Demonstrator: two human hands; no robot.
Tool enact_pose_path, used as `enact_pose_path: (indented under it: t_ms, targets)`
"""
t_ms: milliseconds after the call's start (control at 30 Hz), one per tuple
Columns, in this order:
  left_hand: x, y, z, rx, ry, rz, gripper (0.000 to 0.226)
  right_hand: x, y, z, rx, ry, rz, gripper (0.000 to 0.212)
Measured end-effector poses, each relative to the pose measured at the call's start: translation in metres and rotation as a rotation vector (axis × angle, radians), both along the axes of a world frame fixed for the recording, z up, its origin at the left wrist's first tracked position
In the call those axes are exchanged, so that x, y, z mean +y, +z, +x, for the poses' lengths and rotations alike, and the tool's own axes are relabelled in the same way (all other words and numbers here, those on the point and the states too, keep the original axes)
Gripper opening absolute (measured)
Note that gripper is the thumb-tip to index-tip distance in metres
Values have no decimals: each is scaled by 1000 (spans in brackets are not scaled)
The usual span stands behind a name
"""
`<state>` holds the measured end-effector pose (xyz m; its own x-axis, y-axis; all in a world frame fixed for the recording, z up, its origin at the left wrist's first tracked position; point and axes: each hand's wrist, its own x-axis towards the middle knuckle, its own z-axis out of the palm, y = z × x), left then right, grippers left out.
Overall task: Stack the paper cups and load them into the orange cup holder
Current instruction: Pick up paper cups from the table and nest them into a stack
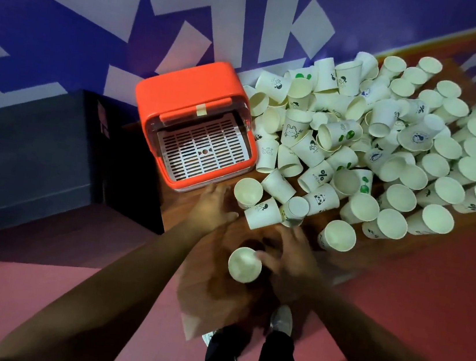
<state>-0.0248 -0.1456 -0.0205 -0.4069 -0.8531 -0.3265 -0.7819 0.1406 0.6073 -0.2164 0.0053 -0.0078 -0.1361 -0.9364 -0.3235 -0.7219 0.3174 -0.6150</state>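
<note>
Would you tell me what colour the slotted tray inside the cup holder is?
White slotted tray, head view.

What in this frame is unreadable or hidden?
Head view only.
- Near cup: single or stack unclear, seen from above.
- Right hand: grip on it lost in motion blur.
- Orange cup holder: rear interior hidden under its top.
- Cup pile: cut off by the right edge.

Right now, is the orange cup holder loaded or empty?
Empty. The orange cup holder shows only its bare slotted tray; the paper cups lie outside it.
</note>
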Motion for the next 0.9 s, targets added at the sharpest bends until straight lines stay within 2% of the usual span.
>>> enact_pose_path:
  t_ms: [133, 333, 467, 567, 733, 900]
  targets:
    - [-13, -8, -22, -6, -19, -61, 85, -32, -8, -45, 212, -155, -42, 64]
    - [-26, -23, -40, -97, -105, -85, 92, -56, -25, -66, 404, 27, 35, 57]
    - [-29, -29, -45, -126, -126, -100, 88, -61, -34, -66, 457, 47, 43, 50]
    - [-26, -29, -45, -81, -119, -77, 86, -65, -39, -68, 462, 68, 9, 52]
    - [-24, -18, -28, 71, 46, -18, 81, -69, -30, -72, 448, 77, -110, 49]
    - [-16, 13, 3, 196, 99, -34, 87, -60, -4, -78, 339, -10, -190, 64]
